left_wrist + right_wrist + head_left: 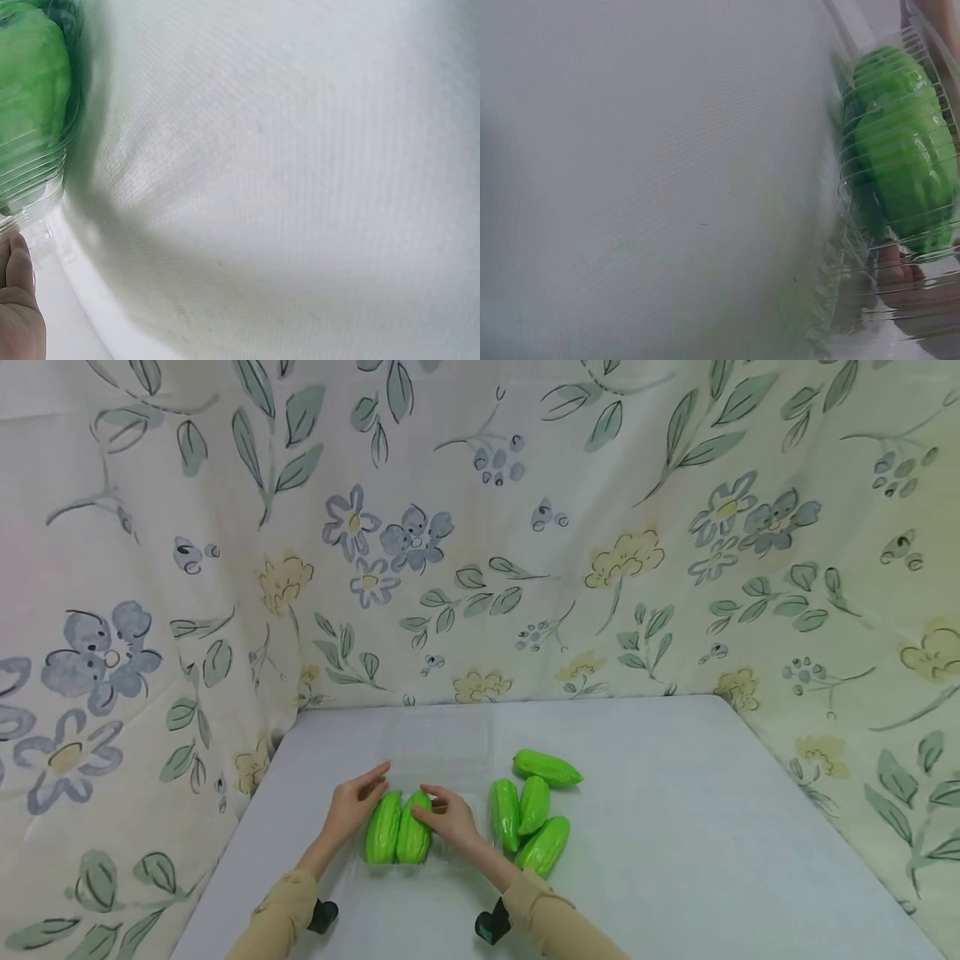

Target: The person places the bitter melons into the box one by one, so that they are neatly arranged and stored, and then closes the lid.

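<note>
A clear plastic container [442, 866] with an open lid [438, 735] behind it holds two bright green ridged gourds. My left hand [352, 806] lies along the container's left side, next to the left gourd [384, 831], its index finger stretched forward. In the left wrist view, fingers [19, 266] touch the ribbed plastic wall close to that gourd. On the right gourd [414, 835], my right hand [452, 820] has its thumb on the upper part and fingers around the far end. Through the clear wall, the right wrist view shows a green gourd [907, 157] and blurred fingers [896, 274].
Several more green gourds lie to the right of the container, one [547, 767] behind the others and another [544, 846] near the right forearm. They rest on a white table [675, 827]. A flower-patterned curtain [480, 543] hangs behind and at both sides.
</note>
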Available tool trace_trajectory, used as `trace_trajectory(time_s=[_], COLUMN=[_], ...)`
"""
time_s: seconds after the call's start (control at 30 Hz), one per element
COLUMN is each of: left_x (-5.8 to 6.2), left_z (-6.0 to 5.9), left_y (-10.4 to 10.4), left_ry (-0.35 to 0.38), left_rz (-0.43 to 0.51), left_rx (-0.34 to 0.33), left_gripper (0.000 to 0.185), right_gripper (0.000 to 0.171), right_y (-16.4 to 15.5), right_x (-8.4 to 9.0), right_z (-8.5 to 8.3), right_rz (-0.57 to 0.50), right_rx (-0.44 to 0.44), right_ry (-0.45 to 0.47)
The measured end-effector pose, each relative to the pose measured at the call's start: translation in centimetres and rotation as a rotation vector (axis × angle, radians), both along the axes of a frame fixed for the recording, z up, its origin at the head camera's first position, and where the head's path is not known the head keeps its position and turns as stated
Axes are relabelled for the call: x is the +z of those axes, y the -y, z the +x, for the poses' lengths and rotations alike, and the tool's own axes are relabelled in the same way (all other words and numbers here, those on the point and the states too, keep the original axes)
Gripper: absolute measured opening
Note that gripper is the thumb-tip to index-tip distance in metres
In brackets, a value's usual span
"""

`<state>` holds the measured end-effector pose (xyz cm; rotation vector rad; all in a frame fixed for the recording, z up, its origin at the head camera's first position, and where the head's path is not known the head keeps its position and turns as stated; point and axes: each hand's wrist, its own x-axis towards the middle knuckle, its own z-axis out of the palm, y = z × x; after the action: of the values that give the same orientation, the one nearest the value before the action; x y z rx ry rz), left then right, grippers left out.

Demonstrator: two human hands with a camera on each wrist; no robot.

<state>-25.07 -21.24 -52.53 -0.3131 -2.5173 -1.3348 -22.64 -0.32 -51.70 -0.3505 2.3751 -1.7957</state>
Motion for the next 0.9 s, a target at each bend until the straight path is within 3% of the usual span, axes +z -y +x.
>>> trace_trajectory(time_s=[0.23, 0.57, 0.9], left_x=[-0.2, 0.2, 0.0], left_z=[0.1, 0.1, 0.0], left_y=[0.0, 0.0, 0.2], left_ry=[0.016, -0.007, 0.007], left_rz=[-0.015, -0.006, -0.007], left_rx=[0.000, -0.015, -0.017], left_gripper=[0.037, 0.037, 0.038], right_gripper=[0.049, 0.048, 0.047], right_y=[-0.2, -0.5, -1.5], right_x=[0.3, 1.2, 2.0], right_z=[0.1, 0.1, 0.7], right_rz=[0.000, 0.013, 0.061], right_rx=[-0.019, -0.015, 0.056], right_ry=[-0.049, -0.043, -0.252])
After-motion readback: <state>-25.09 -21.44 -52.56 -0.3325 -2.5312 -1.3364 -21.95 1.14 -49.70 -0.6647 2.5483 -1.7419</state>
